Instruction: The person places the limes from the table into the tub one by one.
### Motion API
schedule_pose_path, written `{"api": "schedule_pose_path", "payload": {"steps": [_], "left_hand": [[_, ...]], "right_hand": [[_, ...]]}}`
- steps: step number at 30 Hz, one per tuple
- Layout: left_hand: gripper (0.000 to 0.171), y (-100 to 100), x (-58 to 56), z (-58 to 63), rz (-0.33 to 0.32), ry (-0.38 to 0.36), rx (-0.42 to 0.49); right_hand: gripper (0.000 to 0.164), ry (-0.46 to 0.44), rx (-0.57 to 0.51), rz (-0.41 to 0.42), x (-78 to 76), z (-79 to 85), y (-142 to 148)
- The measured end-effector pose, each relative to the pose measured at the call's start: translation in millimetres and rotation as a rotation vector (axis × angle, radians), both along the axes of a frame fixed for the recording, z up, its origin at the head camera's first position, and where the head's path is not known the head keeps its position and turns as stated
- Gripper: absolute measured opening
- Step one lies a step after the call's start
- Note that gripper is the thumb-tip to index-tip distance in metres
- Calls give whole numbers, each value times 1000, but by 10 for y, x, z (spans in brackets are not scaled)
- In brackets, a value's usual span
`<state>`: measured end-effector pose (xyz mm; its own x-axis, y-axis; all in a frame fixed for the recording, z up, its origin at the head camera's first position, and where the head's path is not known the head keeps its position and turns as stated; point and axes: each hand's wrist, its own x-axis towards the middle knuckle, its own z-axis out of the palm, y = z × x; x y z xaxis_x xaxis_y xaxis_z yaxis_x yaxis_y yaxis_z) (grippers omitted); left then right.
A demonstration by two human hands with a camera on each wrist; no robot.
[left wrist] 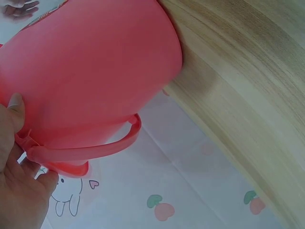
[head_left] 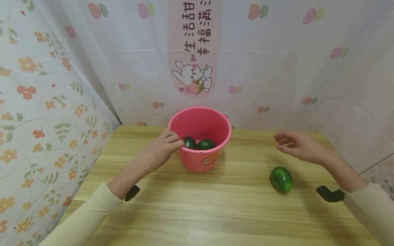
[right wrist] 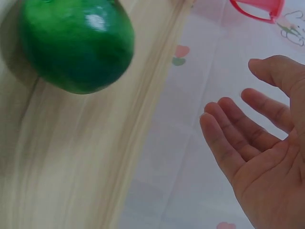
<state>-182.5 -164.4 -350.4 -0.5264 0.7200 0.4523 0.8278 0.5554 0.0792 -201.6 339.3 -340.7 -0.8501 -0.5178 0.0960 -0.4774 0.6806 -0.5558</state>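
Note:
A pink bucket (head_left: 200, 159) stands upright on the wooden table, its handle (left wrist: 95, 151) hanging at the side in the left wrist view. My left hand (head_left: 164, 147) grips the bucket's left rim, close to where the handle joins. Two dark green, avocado-like fruits lie inside: the left one (head_left: 189, 143) and the right one (head_left: 206, 144). A third, glossy green avocado-like fruit (head_left: 281, 179) lies on the table at the right. Behind it, raised over the table, my right hand (head_left: 298, 147) is empty with fingers spread and slightly bent; the right wrist view shows its palm (right wrist: 267, 186).
The wooden table (head_left: 200, 212) ends at a white curtain (head_left: 277, 68) printed with fruit and a rabbit. A flowered cloth (head_left: 46, 136) hangs along the left side. Black straps sit at both wrists, the right one (head_left: 330, 194) just beyond the loose fruit.

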Motion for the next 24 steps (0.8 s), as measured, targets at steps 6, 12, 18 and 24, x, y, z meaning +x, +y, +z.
{"api": "schedule_pose_path", "payload": {"steps": [6, 12, 18, 24], "left_hand": [[30, 3, 4, -1, -12, 19, 6], [30, 5, 7, 2, -17, 17, 2], [30, 9, -5, -6, -22, 20, 11], [29, 9, 15, 3, -16, -2, 10]], "right_hand": [[36, -13, -34, 23, 41, -111, 65], [37, -41, -18, -1, 97, -190, 106], [36, -27, -17, 5, 141, -246, 128], [37, -24, -27, 22, 177, -301, 135]]}}
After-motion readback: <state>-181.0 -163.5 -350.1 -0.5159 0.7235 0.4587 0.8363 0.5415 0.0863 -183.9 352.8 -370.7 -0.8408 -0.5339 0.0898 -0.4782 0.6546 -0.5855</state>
